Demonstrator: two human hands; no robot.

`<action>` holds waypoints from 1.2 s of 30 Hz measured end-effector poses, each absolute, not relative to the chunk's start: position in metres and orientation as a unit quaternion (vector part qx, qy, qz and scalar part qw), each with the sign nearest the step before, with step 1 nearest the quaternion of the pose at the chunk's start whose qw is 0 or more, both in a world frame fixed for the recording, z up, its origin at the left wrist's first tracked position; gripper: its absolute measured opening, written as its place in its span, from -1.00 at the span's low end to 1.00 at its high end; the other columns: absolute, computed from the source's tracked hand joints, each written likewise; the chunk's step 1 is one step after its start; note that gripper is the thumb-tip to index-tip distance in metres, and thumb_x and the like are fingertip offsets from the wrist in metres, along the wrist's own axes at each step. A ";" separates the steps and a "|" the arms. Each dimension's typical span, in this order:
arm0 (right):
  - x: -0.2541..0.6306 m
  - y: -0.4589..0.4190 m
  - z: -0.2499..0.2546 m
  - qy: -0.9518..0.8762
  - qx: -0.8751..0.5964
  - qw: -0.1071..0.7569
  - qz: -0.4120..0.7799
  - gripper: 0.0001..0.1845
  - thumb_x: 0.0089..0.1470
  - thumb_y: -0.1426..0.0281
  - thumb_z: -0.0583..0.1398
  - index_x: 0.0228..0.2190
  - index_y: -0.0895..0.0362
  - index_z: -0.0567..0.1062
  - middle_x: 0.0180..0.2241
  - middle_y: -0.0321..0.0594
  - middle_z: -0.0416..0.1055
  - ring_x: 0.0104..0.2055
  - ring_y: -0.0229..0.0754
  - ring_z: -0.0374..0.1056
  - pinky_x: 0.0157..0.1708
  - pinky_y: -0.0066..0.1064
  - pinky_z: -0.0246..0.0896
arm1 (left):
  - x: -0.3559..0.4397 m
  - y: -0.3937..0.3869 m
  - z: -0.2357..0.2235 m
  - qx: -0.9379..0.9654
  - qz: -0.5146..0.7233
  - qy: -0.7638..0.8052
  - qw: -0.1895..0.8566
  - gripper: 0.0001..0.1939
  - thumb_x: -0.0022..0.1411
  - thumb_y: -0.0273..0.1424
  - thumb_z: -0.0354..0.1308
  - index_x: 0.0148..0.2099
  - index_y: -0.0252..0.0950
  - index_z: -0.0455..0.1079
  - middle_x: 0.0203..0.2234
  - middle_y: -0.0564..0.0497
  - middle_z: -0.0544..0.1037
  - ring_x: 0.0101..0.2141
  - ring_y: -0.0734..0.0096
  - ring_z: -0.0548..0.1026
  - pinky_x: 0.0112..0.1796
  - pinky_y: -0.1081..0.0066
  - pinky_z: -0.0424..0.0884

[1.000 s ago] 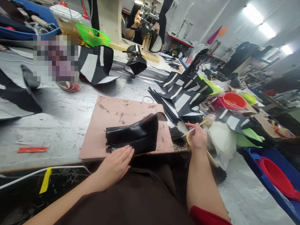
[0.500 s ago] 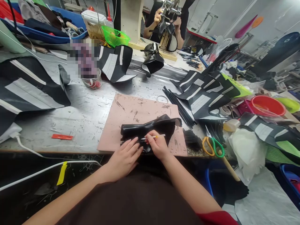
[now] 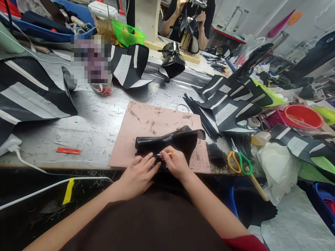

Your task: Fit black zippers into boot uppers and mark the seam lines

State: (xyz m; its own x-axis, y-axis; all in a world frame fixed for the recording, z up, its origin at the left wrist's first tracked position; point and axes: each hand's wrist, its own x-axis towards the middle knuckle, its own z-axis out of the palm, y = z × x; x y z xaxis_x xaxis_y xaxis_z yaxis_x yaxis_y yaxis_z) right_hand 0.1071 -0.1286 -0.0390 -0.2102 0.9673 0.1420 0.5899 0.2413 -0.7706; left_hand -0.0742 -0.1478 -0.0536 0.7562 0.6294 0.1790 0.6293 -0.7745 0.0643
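A folded piece of glossy black leather [image 3: 157, 140] lies on a pinkish board [image 3: 138, 115] at the table's front edge. My left hand [image 3: 140, 176] rests on its near part, palm down with fingers stretched out. Beside those fingertips, my right hand [image 3: 176, 162] pinches a slim white pen [image 3: 170, 153] with a yellow section, its tip pointing left over the leather. The exact spot where the tip meets the leather is too small to make out.
Black strips [image 3: 202, 118] and cut panels [image 3: 227, 111] lie right of the board, near scissors [image 3: 239, 162] with orange and green handles. A red strip [image 3: 68, 150] lies left. Across the table, a co-worker's hands [image 3: 201, 19] hold a black piece at a machine [image 3: 146, 21].
My right hand and the pen have shifted slightly left, and less of the pen's rear end shows. My left hand stays on the leather. The view has moved a little.
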 end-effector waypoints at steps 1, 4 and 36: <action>0.107 -0.129 -0.039 -0.719 -0.541 0.322 0.293 -0.77 0.14 0.33 -0.02 -0.44 0.12 0.37 -0.51 -0.24 0.44 -0.47 -0.27 0.39 -0.45 -0.51 0.25 | -0.074 -0.148 -0.053 0.937 0.095 0.335 -0.001 -0.55 0.14 -0.25 0.05 0.08 -0.23 0.25 -0.01 -0.10 0.39 0.09 0.20 0.21 -0.05 0.24 0.09; 0.107 -0.129 -0.039 -0.722 -0.540 0.321 0.289 -0.77 0.14 0.33 -0.02 -0.45 0.12 0.37 -0.52 -0.24 0.44 -0.47 -0.27 0.39 -0.45 -0.51 0.24 | -0.074 -0.147 -0.052 0.938 0.094 0.334 -0.004 -0.55 0.14 -0.25 0.04 0.08 -0.24 0.25 -0.02 -0.11 0.40 0.08 0.20 0.22 -0.06 0.24 0.09; 0.111 -0.129 -0.037 -0.684 -0.550 0.342 0.337 -0.76 0.12 0.30 -0.01 -0.47 0.11 0.37 -0.53 -0.23 0.46 -0.48 -0.24 0.42 -0.46 -0.48 0.29 | -0.074 -0.149 -0.051 0.936 0.089 0.340 0.012 -0.54 0.14 -0.27 0.06 0.09 -0.24 0.25 0.00 -0.12 0.39 0.09 0.17 0.23 -0.04 0.22 0.11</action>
State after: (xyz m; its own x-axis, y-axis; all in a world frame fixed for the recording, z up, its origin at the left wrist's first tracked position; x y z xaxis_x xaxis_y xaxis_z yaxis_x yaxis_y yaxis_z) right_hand 0.1108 -0.1293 -0.0373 -0.1616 0.9820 0.0975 0.5218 0.1689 -0.8362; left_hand -0.0738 -0.1486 -0.0509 0.7524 0.6395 0.1579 0.6351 -0.7679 0.0837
